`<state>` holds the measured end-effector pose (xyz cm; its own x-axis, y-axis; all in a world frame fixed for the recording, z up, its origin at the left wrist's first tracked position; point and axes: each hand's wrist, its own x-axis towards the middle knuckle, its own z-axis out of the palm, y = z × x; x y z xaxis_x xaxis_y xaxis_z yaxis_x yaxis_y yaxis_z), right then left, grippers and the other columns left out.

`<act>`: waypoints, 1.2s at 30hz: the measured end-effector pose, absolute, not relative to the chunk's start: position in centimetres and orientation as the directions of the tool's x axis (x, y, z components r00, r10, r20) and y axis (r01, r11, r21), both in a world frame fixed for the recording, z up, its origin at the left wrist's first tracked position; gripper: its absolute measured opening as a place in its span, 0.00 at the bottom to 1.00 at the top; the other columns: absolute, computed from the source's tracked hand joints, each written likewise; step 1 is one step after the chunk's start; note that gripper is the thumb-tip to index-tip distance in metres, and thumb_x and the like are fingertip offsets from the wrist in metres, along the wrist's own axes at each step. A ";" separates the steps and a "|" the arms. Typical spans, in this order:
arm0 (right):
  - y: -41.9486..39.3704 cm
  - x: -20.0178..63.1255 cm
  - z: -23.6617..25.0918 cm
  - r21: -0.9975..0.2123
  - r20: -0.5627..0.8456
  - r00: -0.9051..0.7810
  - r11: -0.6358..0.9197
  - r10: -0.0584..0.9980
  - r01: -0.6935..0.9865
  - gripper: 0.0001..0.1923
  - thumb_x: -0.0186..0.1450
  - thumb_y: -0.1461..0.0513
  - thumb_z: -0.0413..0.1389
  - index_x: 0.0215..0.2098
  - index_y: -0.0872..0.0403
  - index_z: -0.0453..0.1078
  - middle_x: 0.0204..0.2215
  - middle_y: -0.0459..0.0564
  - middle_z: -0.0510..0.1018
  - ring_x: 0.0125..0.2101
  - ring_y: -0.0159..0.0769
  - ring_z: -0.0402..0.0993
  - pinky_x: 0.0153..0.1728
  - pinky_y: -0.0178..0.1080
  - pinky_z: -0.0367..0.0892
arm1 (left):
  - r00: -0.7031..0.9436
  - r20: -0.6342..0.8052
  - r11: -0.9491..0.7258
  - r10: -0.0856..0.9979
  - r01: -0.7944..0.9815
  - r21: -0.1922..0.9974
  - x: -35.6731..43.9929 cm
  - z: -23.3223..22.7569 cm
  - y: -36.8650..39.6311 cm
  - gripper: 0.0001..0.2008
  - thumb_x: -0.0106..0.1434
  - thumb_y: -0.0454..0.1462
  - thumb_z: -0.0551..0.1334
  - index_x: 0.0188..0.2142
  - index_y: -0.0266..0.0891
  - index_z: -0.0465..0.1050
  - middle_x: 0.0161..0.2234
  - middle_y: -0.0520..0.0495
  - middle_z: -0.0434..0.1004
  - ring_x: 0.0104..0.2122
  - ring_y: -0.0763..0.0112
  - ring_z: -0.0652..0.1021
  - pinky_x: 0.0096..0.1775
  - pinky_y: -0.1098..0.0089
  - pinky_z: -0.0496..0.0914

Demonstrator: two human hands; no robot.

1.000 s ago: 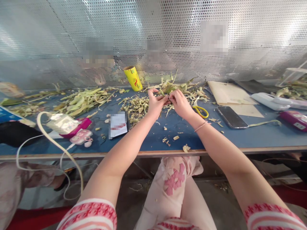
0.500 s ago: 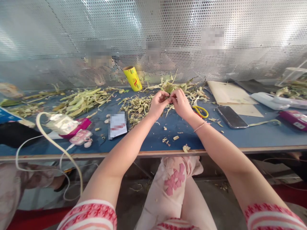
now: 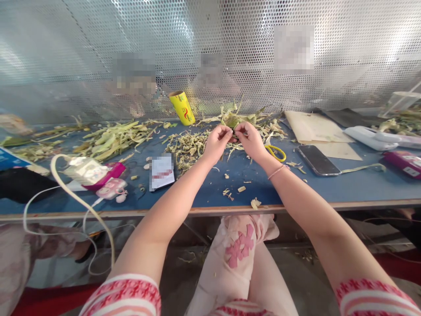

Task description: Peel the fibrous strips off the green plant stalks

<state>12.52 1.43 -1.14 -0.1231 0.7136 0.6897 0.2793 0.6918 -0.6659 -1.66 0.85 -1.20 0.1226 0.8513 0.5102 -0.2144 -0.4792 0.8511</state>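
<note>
- Two bare hands meet over the far middle of the long blue-topped work table (image 3: pixel 296 188): the left hand (image 3: pixel 217 142) and the right hand (image 3: pixel 251 140) are brought together, fingertips almost touching
- Both hands have thumb and fingers pinched shut on one small green-and-pale strip of plant leaf (image 3: pixel 233 131), held just above the table surface between them
- Right behind the pinched strip lies a heap of pale green husk-like leaves (image 3: pixel 243 118), close against the perforated metal screen (image 3: pixel 210 52) that backs the table
- A pile of short dried yellowish leaf trimmings (image 3: pixel 186 147) lies just left of the left hand
- A spread of longer green leaf strips (image 3: pixel 112 137) lies well to the left
- A yellow cylindrical roll with red print (image 3: pixel 182 107) leans tilted near the screen, behind the trimmings
- A pair of yellow-handled scissors (image 3: pixel 275 152) lies just beside the right wrist, which wears a thin pink bracelet (image 3: pixel 276 172)
- A dark smartphone (image 3: pixel 317 160) lies face up further right, in front of a beige sheet of card (image 3: pixel 312 128)
- A white cable (image 3: pixel 70 193) loops off the table's front edge at the left
</note>
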 end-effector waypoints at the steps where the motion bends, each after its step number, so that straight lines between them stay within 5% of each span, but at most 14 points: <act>1: 1.4 12.5 -1.1 -0.675 0.684 -0.120 0.687 0.719 0.270 0.03 0.61 0.62 0.52 0.34 0.52 0.62 0.32 0.47 0.70 0.35 0.32 0.68 0.35 0.37 0.68 | 0.124 0.503 -0.473 0.855 -0.207 0.856 -1.7 -1.2 0.8 0.10 0.58 0.42 0.66 0.31 0.40 0.69 0.28 0.53 0.72 0.27 0.78 0.76 0.36 0.73 0.71; 6: 1.4 12.5 -1.0 -0.761 0.626 -0.119 0.637 0.770 0.121 0.05 0.62 0.60 0.52 0.36 0.51 0.61 0.33 0.47 0.69 0.34 0.31 0.67 0.32 0.35 0.69 | 0.107 0.469 -0.434 0.877 -0.245 0.867 -1.8 -1.2 1.0 0.11 0.58 0.43 0.67 0.31 0.40 0.68 0.29 0.52 0.71 0.29 0.75 0.76 0.37 0.71 0.70; 11: 1.5 12.7 -0.7 -0.897 0.441 -0.167 0.425 0.882 -0.120 0.08 0.63 0.56 0.49 0.38 0.50 0.60 0.37 0.48 0.71 0.34 0.31 0.69 0.30 0.35 0.70 | 0.078 0.443 -0.412 0.893 -0.254 0.875 -1.8 -1.3 1.3 0.13 0.58 0.45 0.67 0.31 0.40 0.67 0.26 0.54 0.67 0.26 0.77 0.72 0.31 0.73 0.65; 16: 1.5 13.0 -0.3 -0.945 0.297 -0.144 0.269 0.944 -0.188 0.09 0.53 0.63 0.49 0.34 0.52 0.61 0.35 0.47 0.74 0.26 0.29 0.67 0.26 0.34 0.65 | 0.066 0.392 -0.359 0.917 -0.290 0.887 -1.6 -0.9 0.9 0.13 0.60 0.43 0.66 0.29 0.39 0.64 0.25 0.55 0.64 0.22 0.80 0.67 0.28 0.75 0.60; 19: 1.3 13.2 -0.2 -0.967 0.249 -0.126 0.238 0.960 -0.091 0.10 0.48 0.65 0.51 0.30 0.53 0.63 0.33 0.47 0.74 0.26 0.29 0.66 0.24 0.33 0.62 | 0.085 0.388 -0.341 0.918 -0.332 0.880 -1.6 -0.8 0.9 0.13 0.61 0.42 0.66 0.29 0.39 0.63 0.24 0.55 0.64 0.21 0.80 0.65 0.27 0.75 0.59; 25: 0.8 12.6 -0.5 -0.909 0.343 -0.402 0.407 0.849 0.085 0.09 0.53 0.60 0.59 0.31 0.53 0.65 0.29 0.46 0.75 0.31 0.32 0.69 0.36 0.37 0.65 | 0.113 0.401 -0.344 0.909 -0.337 0.876 -1.9 -1.1 1.4 0.13 0.59 0.42 0.66 0.28 0.38 0.65 0.22 0.56 0.62 0.21 0.80 0.65 0.27 0.74 0.59; 30: 0.7 12.6 -0.6 -0.772 0.379 -0.353 0.502 0.856 0.390 0.12 0.64 0.58 0.48 0.24 0.54 0.62 0.21 0.44 0.67 0.26 0.30 0.62 0.32 0.36 0.59 | 0.127 0.378 -0.319 0.917 -0.336 0.886 -1.8 -1.1 1.2 0.14 0.60 0.43 0.65 0.29 0.39 0.62 0.25 0.54 0.70 0.21 0.80 0.64 0.28 0.73 0.59; 36: 0.0 13.2 0.0 -0.660 0.423 -0.412 0.586 0.807 0.470 0.16 0.64 0.56 0.45 0.20 0.53 0.56 0.19 0.42 0.59 0.23 0.28 0.55 0.29 0.36 0.52 | 0.100 0.310 -0.247 0.945 -0.402 0.882 -1.7 -0.7 0.8 0.12 0.62 0.41 0.62 0.30 0.40 0.59 0.36 0.47 0.80 0.20 0.80 0.62 0.28 0.73 0.59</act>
